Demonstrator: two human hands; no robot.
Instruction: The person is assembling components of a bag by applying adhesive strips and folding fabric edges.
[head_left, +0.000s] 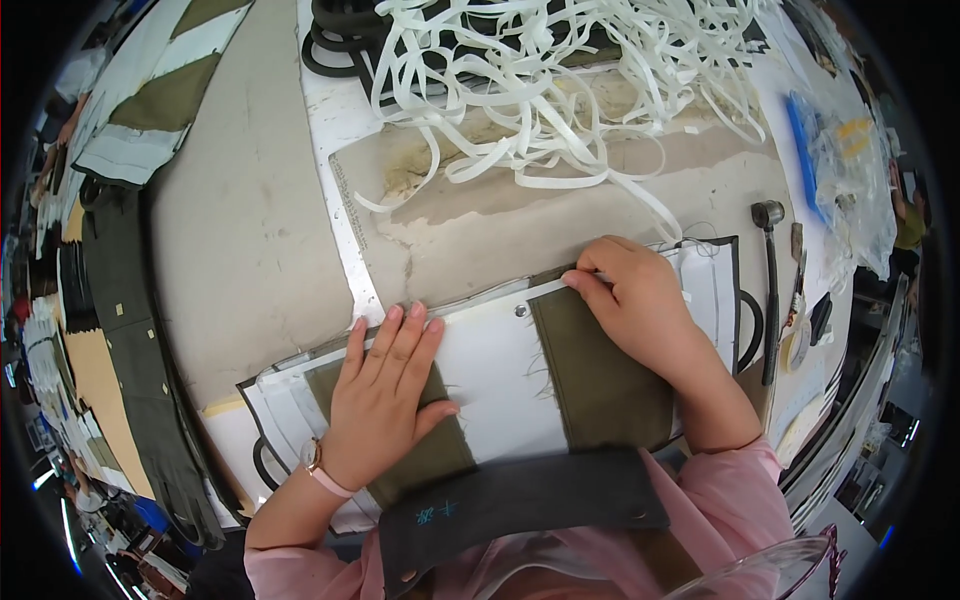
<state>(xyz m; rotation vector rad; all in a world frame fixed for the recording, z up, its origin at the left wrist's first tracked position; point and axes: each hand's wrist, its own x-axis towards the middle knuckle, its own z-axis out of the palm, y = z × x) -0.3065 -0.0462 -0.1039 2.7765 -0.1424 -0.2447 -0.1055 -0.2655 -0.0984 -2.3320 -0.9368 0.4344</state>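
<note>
The work seems to be smoothing and lining up the top edge of the white-and-green cloth panel (500,390), flat on the surface (250,240); the next move calls for keeping that edge straight. The left hand (385,385) presses down, fingers spread; the right hand (637,305) pinches the edge, fingers narrow.

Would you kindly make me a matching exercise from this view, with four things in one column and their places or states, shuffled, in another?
Things:
1. Left hand
2. Right hand
3. Tangle of tape
4. Wristwatch

Places or states:
A. White, looped in a heap beyond the hands
B. Small and round, worn at the wrist
C. Fingers curled at the far edge of the fabric panel
D. Spread flat on the fabric panel

Pairs: 1-D; 2-C; 3-A; 4-B
</note>
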